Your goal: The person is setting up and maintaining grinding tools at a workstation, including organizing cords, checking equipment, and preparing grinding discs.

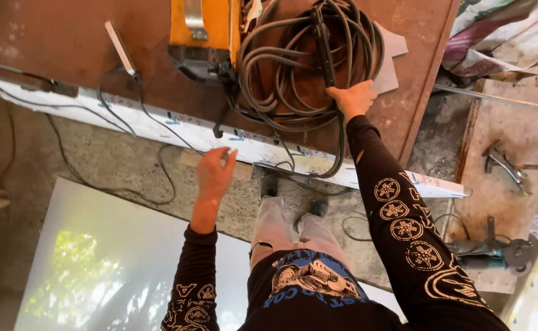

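Our right hand [353,98] rests open-fingered on the coiled grey rubber cable [305,61], heavy and floppy by our judgement and best gathered by several loops, on the far rusty brown metal table [66,43], while our left hand [215,175] hovers open and empty above the long white metal strip [158,125].

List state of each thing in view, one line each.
Cable coil: coiled on the rusty table, right hand resting on it.
Left hand: open, at the white strip's edge.
Yellow machine: on the table, cables attached.
Angle grinder: lying on a slab, untouched.
Glossy sheet: flat on the floor.
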